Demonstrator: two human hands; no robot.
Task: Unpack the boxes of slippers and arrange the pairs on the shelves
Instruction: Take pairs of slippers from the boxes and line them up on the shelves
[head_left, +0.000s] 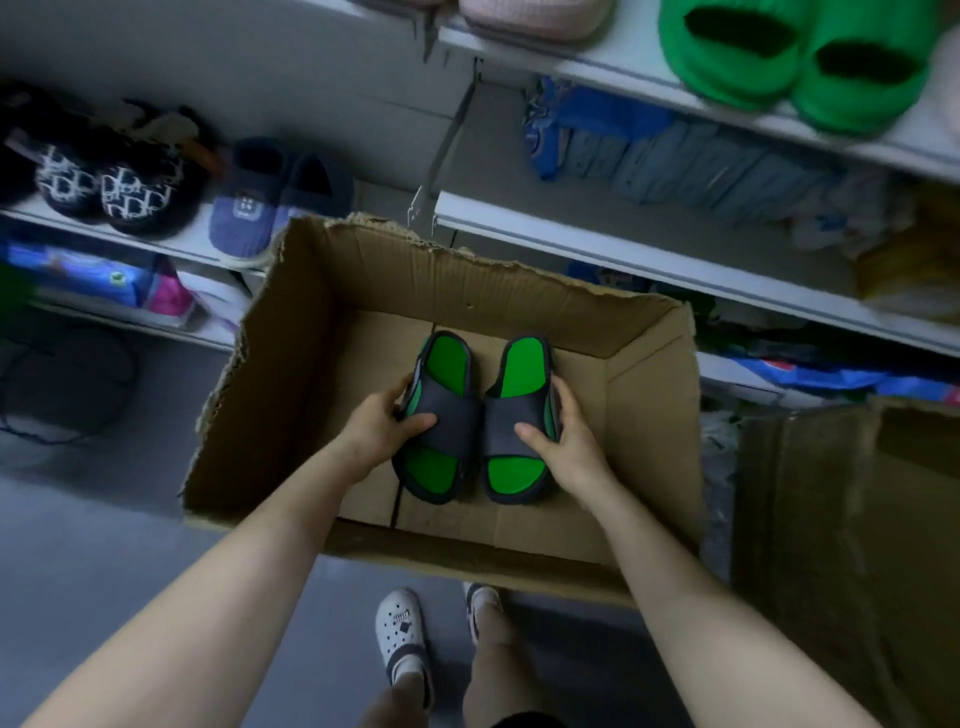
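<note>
The left slide (450, 410) is gripped by the left hand (382, 428), thumb laid across its smooth black strap, fingers (403, 389) curled round the outer edge; the right slide (514, 415) is held likewise by the right hand (569, 444). Both (green footbeds, thick moulded soles) are held side by side inside the corrugated cardboard box (363, 270). Puffy green slippers (800, 62) are seen on a shelf (597, 62) at 1 o'clock.

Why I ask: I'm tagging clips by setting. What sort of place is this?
Likely a slipper shop or stockroom: white shelves hold green slippers, a cardboard box stands open, and left hand and right hand grip a black-green pair.
</note>
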